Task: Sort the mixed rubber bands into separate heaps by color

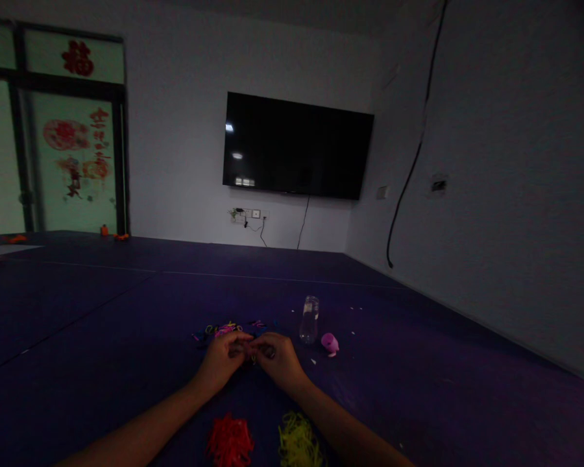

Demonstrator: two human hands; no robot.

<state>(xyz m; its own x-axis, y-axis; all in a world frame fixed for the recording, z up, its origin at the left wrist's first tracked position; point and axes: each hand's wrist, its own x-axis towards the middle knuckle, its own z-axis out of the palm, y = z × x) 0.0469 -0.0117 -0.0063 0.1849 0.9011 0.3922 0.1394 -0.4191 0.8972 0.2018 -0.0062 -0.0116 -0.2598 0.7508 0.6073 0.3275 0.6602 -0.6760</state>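
Observation:
My left hand (222, 358) and my right hand (278, 360) meet in front of me, low over the dark purple surface. The fingers of both are closed in a pinch, and what sits between the fingertips is too small and dark to make out. Just beyond them lies a loose pile of mixed-colour elastic bands (225, 329), partly hidden by my left hand. Closer to me are a heap of red bands (230, 441) and a heap of yellow bands (299, 442), the latter beside my right forearm.
A clear plastic bottle (309, 322) stands right of my hands, with a pink cup-like piece (329, 344) next to it. Small white scraps (313, 361) dot the purple surface (442, 383). Farther off, a television (296, 146) hangs on the wall, and orange items (121, 237) lie near the door.

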